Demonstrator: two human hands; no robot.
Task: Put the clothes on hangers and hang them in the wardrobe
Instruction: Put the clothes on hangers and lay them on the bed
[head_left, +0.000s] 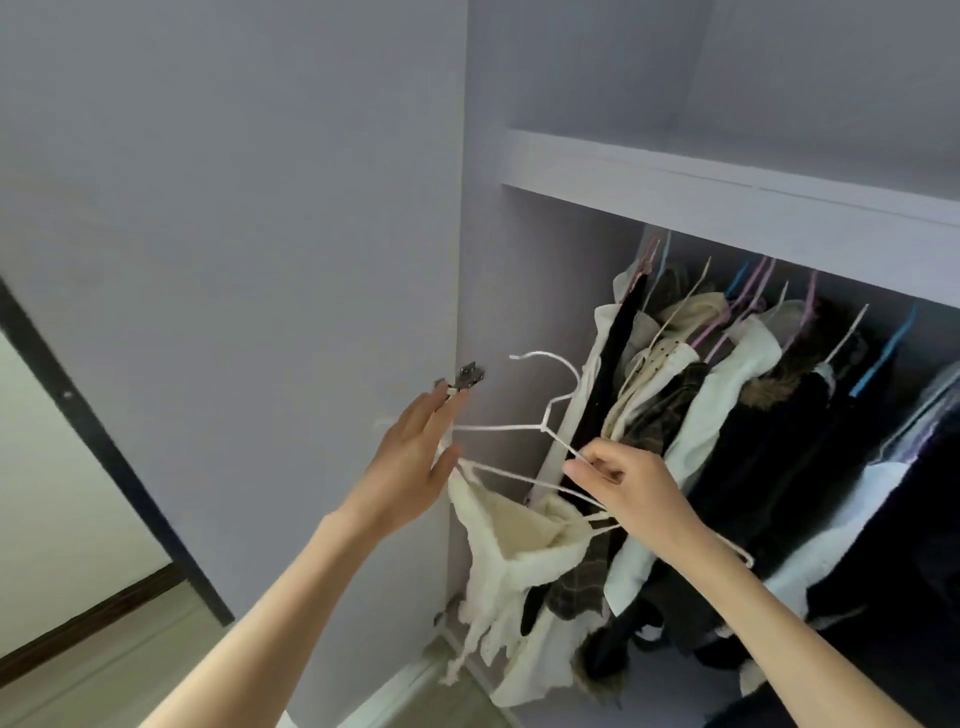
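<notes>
We hold a white hanger (540, 415) before the open wardrobe (727, 208). Our right hand (639, 483) pinches its wire; our left hand (410, 462), fingers straight, steadies the cream top (514, 551) draped on it, beside the hung clothes (753, 415).

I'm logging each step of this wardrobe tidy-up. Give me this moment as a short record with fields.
setting: open wardrobe, shelf above a row of hanging clothes
held item: white hanger with a cream fluffy garment draped from it
left hand: fingers straight, touching the hanger's left end and the garment
right hand: pinching the hanger's right arm
hook: free in the air, not on any rail
other hangers: pink, blue and white ones carrying clothes
door: open at left, hinge visible
</notes>
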